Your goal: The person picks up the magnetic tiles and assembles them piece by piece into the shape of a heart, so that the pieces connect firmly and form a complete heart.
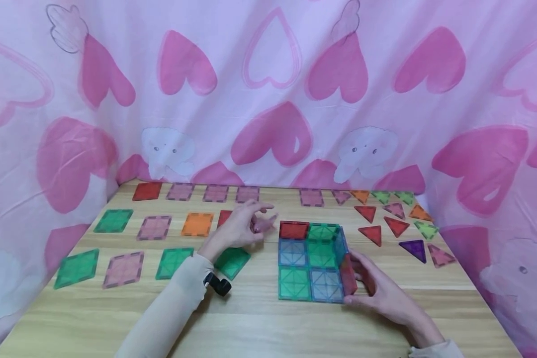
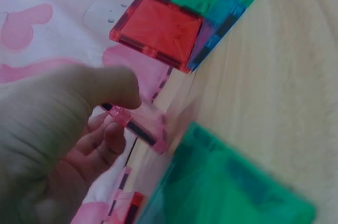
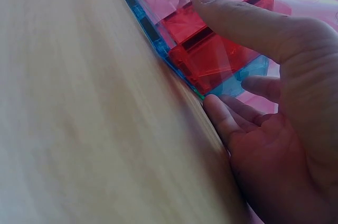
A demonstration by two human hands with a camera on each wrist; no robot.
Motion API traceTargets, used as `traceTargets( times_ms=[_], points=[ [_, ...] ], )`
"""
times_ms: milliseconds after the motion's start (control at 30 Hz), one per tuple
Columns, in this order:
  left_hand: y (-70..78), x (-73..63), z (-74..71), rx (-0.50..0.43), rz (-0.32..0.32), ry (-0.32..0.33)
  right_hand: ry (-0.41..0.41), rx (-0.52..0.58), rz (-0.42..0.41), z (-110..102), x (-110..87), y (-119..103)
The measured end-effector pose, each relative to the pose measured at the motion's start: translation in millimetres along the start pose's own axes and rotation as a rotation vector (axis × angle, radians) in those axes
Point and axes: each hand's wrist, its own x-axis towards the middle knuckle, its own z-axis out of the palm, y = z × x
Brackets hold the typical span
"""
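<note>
A flat grid of red, green and blue magnetic tiles lies mid-table. Along its right edge stand an upright blue tile and an upright red tile. My right hand grips that red tile, thumb along its top edge and fingers against its base. My left hand hovers left of the grid's far corner and pinches a small pink tile between thumb and fingers. In the left wrist view the pink tile is lifted off the wood near the grid's red corner tile.
Loose square tiles in green, pink, orange and red lie in rows on the left and back. Several triangles are scattered at the right. A pink heart-print cloth walls the table on three sides.
</note>
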Motion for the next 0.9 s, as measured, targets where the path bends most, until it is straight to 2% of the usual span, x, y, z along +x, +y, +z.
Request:
traceTargets(
  times_ms=[133,300,433,567,700,900],
  points=[
    [-1.2,-4.3,1.8,-0.100,0.002,-0.064,-0.004,0.004,-0.009,-1,1.6,0],
    [0.9,-6.8,3.5,-0.149,-0.059,-0.103,-0.009,0.010,-0.028,-1,2.1,0],
    [8.4,-6.5,5.5,-0.115,-0.123,-0.130,-0.007,0.012,-0.032,-1,0.5,-1],
    [19.6,-4.8,7.9,-0.075,-0.139,-0.150,0.004,-0.005,-0.022,-1,-0.5,-2],
    [32.3,-4.7,10.2,-0.049,-0.108,-0.177,0.008,-0.019,-0.019,0,-0.2,-2],
    [49.4,-5.6,14.1,-0.061,-0.028,-0.147,0.006,-0.008,-0.029,0,0.7,-1]
  ],
)
